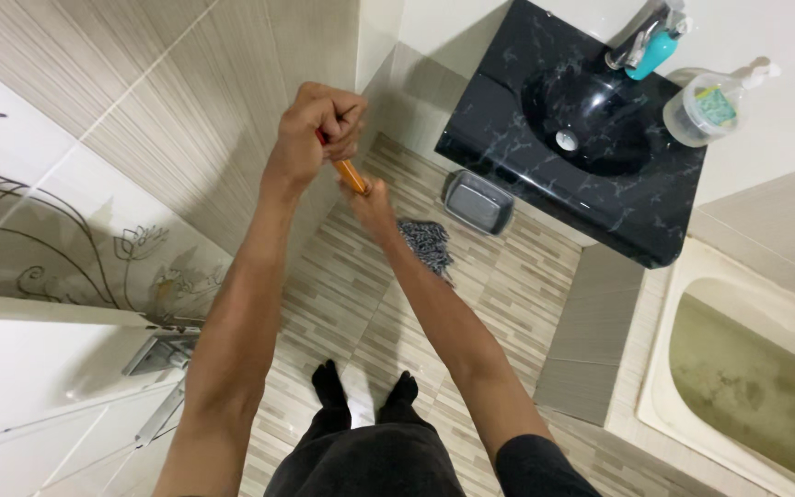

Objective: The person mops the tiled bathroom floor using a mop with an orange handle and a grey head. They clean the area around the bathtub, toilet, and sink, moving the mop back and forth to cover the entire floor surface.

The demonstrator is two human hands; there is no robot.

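**Both hands on the mop handle above a tiled bathroom floor**

Near the top centre of the frame, the left hand (319, 129) is a tight fist, fingers wrapped fully round the top of the orange mop handle (351, 175). Just below and to the right of it, the right hand (374, 204) grips the same handle lower down, fingers curled shut round it. The handle slants down to the grey stringy mop head (425, 244), which lies on the striped tile floor (499, 294) at mid-frame. Just to the right of the mop head is a small grey rectangular tray (478, 202), close under the black marble-patterned sink (591, 120) at upper right. A clear pump bottle (715, 103) stands at the sink's right edge. A pale bathtub (747, 377) fills the lower right corner.
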